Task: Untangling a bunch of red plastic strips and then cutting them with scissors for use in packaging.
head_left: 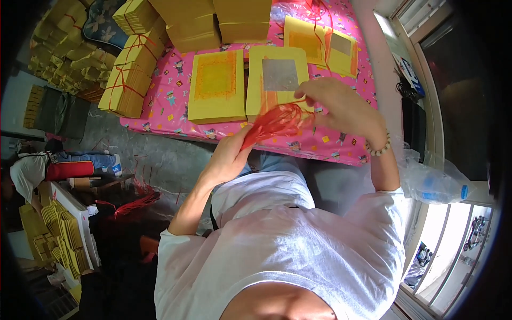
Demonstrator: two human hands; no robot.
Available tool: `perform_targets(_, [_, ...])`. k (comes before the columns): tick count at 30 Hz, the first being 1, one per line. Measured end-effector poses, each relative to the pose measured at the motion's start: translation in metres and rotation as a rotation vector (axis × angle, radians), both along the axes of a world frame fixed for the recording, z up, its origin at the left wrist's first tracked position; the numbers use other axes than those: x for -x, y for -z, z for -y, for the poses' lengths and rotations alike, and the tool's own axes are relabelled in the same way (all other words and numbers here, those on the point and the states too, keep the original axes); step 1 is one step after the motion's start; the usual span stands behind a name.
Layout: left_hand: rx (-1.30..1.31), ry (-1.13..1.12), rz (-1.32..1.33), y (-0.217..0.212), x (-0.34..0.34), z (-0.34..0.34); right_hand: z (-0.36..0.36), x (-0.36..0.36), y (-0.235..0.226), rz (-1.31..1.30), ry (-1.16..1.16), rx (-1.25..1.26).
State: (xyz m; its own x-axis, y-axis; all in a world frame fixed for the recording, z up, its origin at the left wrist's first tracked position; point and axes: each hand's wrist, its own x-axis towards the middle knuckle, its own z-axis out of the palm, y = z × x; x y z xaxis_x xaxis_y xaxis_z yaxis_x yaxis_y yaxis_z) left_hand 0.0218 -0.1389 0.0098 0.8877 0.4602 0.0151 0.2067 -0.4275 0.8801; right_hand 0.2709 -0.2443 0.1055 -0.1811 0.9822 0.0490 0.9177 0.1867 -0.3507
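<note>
White shirt [288,250] fills the lower centre. Above it, the left hand [228,159] grips red strands [274,124] mid-frame; holding their gathered end firmly should limit tangling. The right hand [338,104] curls half-open at their far end; whether it pinches one is unclear. Yellow stacks [243,24] are cut off at top.

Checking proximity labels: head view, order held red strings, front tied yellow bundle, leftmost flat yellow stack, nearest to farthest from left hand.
1. Red strings, in the left hand.
2. Flat yellow stack, ahead on the pink cover.
3. Tied bundle, at the cover's left edge.
</note>
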Motion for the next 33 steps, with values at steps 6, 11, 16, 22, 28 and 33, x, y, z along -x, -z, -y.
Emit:
perform_targets(6, [0.104,-0.126,0.194,0.006,-0.007,-0.001,-0.015,0.006,0.029,-0.509,0.209,-0.227])
perform_targets(11, [0.092,-0.227,0.194,0.005,-0.026,0.006,-0.028,0.059,0.053,-1.287,0.39,-0.232])
perform_targets(16, [0.14,-0.118,0.225,0.022,-0.04,0.004,-0.038,0.088,0.058,-1.82,0.427,-0.172])
perform_targets(22, [0.015,-0.133,0.386,0.02,-0.047,0.01,-0.043,0.095,0.066,-1.802,0.434,-0.289])
perform_targets(28, [0.392,-0.373,0.729,-0.017,-0.029,0.013,-0.048,0.094,0.08,-1.338,0.205,-0.301])
perform_targets(33, [0.783,-0.087,1.051,-0.072,-0.01,-0.004,-0.035,0.11,0.103,-1.225,-0.009,0.211])
